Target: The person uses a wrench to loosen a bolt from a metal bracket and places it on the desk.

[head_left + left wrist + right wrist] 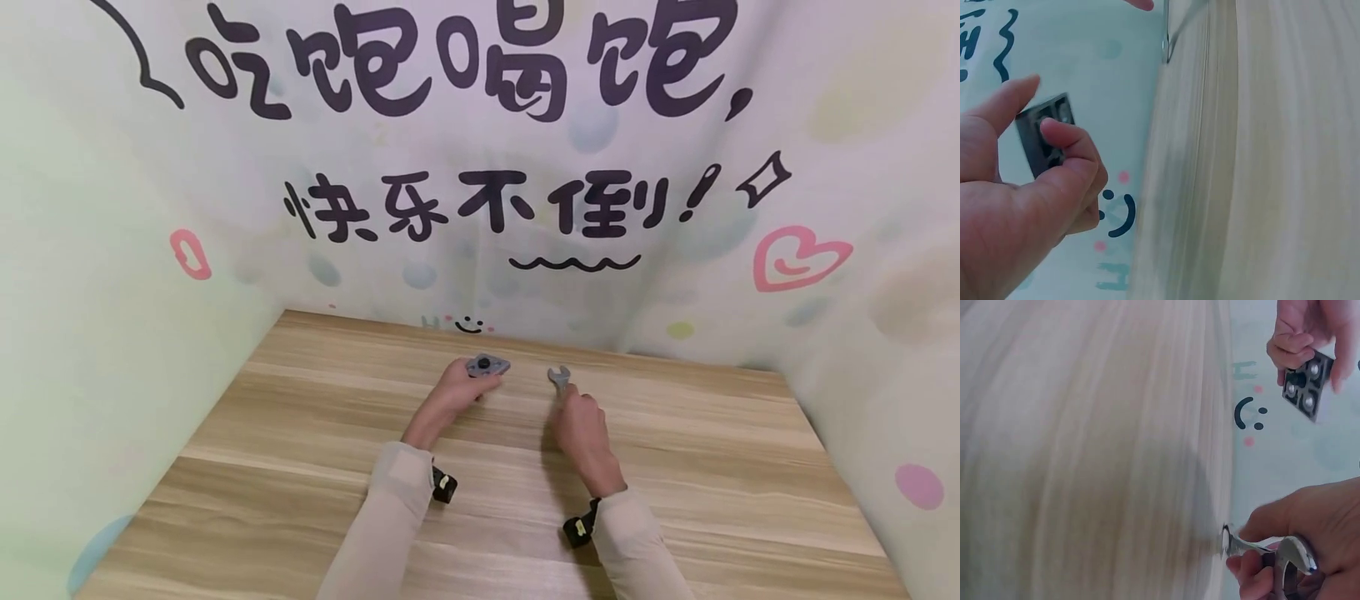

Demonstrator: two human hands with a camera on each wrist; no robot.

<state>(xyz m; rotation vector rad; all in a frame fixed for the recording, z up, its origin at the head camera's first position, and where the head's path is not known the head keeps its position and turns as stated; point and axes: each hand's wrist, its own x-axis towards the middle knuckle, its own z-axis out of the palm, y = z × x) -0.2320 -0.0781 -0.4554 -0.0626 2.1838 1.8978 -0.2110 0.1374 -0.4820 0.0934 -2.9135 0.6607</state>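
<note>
Two things are in my hands, one in each. My left hand (457, 390) pinches a small grey plate (487, 365) between the thumb and the curled fingers (1063, 134). It is a square plate with a black knob and shiny round bolts on it, which my right wrist camera shows best (1307, 385). I hold it just above the far part of the table (300, 467), close to the back wall.

My right hand (581, 433) grips a silver wrench (558, 377). The fingers (1254, 575) are curled round its handle. The open mouth of the wrench sticks out past my hand and points at the back wall. In the right wrist view one end of the wrench (1269, 547) seems to touch the table. The wrench and the plate are near each other but do not touch.

Both arms wear pale sleeves (390, 517), and each wrist has a black strap with a little camera (444, 485).

The table is light wood with stripes. A cloth wall (675, 275) stands behind and beside it. It has big black Chinese writing: 吃饱喝饱 on top and 快乐不倒! below, with a wavy line under that. I also see a pink heart (798, 257) on the right and a small smiley face (468, 325) low down, right behind the plate.
</note>
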